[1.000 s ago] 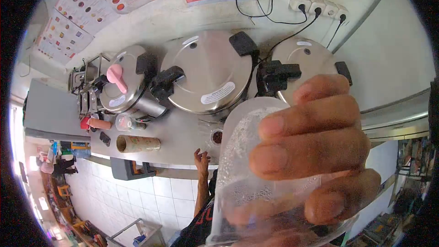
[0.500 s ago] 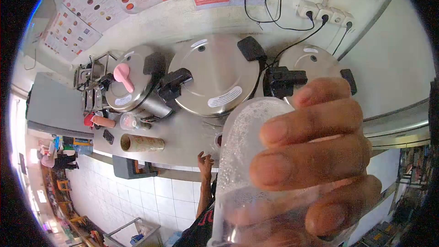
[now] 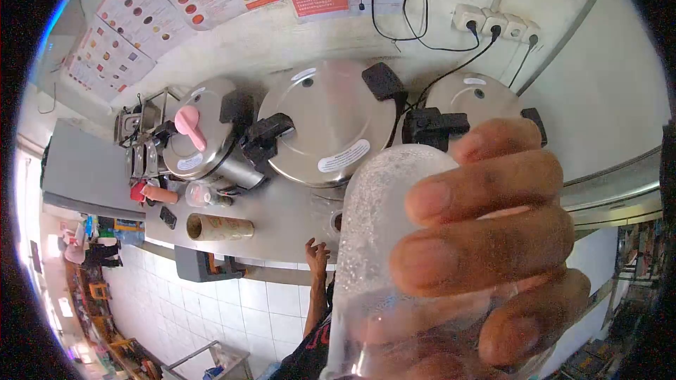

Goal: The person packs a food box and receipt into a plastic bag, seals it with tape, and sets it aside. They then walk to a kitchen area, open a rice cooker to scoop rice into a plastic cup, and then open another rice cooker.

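Observation:
Close to the camera, my right hand (image 3: 486,225) is wrapped round a clear plastic cup (image 3: 377,239), its fingers across the near side. Droplets cling to the cup's wall, and its lower part runs out of the frame. My left hand (image 3: 318,253) hangs by the front edge of the counter (image 3: 289,222), fingers loosely bent and apart, holding nothing. Behind the raised cup, partly hidden, another small clear container (image 3: 328,219) with something dark in it stands on the counter.
Three lidded steel pots, left (image 3: 211,127), middle (image 3: 331,119) and right (image 3: 458,95), line the wall. A pink scoop (image 3: 189,123) lies on the left lid. A film roll (image 3: 220,227) and a phone (image 3: 167,217) lie on the counter. Another person (image 3: 91,252) is far left.
The view has shifted slightly, so the counter and pots sit a little lower. My right hand still grips the cup, and my left hand stays by the counter edge.

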A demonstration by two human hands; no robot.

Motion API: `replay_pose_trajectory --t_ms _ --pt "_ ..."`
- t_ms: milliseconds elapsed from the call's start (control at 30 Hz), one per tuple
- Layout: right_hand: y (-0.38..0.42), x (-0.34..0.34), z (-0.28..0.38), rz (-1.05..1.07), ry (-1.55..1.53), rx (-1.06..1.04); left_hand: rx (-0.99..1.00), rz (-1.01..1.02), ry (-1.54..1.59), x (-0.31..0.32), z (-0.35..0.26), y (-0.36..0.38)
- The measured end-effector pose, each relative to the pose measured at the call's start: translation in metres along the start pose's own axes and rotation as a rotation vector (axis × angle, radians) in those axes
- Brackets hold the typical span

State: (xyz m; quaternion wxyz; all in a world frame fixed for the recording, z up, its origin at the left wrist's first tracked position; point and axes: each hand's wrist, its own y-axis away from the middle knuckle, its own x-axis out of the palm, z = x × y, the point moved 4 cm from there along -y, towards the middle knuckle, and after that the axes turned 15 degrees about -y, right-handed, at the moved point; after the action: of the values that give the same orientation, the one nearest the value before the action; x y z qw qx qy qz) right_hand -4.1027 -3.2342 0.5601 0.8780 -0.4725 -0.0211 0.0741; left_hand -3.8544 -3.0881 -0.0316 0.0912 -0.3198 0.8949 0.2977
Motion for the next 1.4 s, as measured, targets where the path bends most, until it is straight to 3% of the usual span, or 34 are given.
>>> replay_pose_trajectory --t_ms 233,967,1200,1400 --pt "-0.021 -0.004 -0.02 -0.105 -0.259 -0.366 -0.042 -0.005 -0.029 0.002 0.007 -0.005" --pt "-0.02 -0.011 -0.007 -0.025 -0.197 -0.343 0.045 0.008 0.053 0.005 0.028 -0.016" --pt "-0.015 -0.013 -0.001 0.097 -0.113 -0.282 0.064 -0.003 0.047 0.007 0.036 -0.02" --pt "-0.007 0.004 0.01 -0.183 -0.052 -0.176 0.106 -0.006 0.037 0.005 0.041 -0.023"
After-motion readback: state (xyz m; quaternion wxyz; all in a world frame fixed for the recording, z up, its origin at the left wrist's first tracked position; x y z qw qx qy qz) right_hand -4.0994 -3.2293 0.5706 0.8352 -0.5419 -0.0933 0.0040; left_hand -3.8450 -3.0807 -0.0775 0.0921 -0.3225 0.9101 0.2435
